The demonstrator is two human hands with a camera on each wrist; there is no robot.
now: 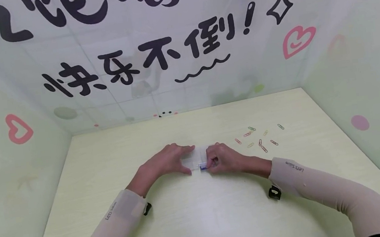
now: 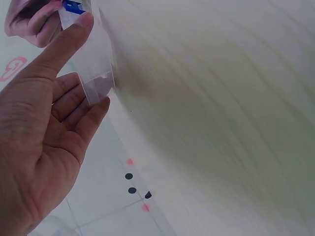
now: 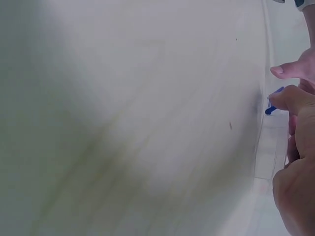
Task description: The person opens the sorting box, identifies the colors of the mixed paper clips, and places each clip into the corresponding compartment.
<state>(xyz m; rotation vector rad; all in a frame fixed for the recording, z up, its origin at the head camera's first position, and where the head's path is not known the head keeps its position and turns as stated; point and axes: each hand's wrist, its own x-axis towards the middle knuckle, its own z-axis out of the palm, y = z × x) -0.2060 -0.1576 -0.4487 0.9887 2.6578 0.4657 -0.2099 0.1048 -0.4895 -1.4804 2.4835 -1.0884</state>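
A small clear plastic box (image 1: 199,155) lies on the table between the two hands. On its near side is a blue latch (image 1: 203,166). My left hand (image 1: 170,160) holds the left end, thumb on the near side and fingers at the far side. In the left wrist view its thumb (image 2: 69,44) lies along the box wall. My right hand (image 1: 225,158) grips the right part with curled fingers, its thumb at the blue latch, as the right wrist view also shows. The right hand hides part of the box, and I cannot tell whether the lid is closed.
Several coloured paper clips (image 1: 260,142) lie scattered on the pale table (image 1: 187,220), beyond and to the right of the right hand. A printed curtain (image 1: 131,101) stands behind the table's back edge, with more at both sides.
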